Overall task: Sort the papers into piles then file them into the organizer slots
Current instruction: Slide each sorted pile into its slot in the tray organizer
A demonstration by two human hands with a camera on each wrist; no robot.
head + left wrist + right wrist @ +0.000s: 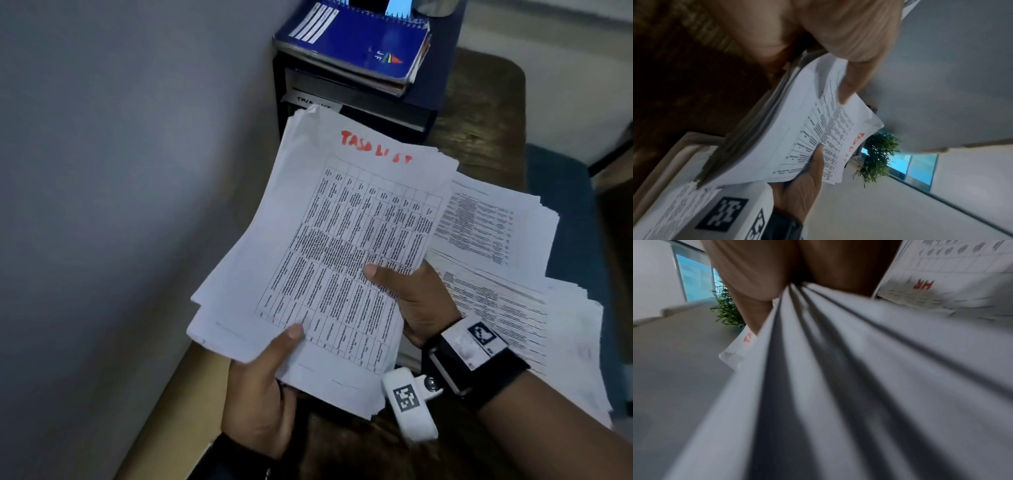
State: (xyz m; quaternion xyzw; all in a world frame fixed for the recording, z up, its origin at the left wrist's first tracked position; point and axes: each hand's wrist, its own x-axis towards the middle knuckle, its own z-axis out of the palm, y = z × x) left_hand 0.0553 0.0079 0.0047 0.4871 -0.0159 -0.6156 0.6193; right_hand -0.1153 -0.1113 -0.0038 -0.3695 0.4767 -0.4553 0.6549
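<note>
White printed sheets formed the stack of papers held above the table, its top page a dense grid of text headed in red handwriting that was only partly legible. The left hand gripped the near lower edge of the stack, thumb pressed flat on the top page and fingers curled out of sight beneath. The right hand pinched the stack's right edge, its thumb on the printed grid and the remaining fingers hidden under the sheets; the right wrist view showed this thumb clamping fanned, blurred page edges. In the left wrist view the left thumb lay on the top page and the right hand's thumb met the same page farther along. A white tagged wrist device sat below the stack, and a second, black-strapped one on the right wrist. To the right, further piles of printed sheets lay spread on the brown table, one sheet marked in red "HR". Beyond the held stack stood the dark organizer, with sheets in its slots and its labels unreadable. A blue spiral notebook rested on top of it, beside the grey wall.
</note>
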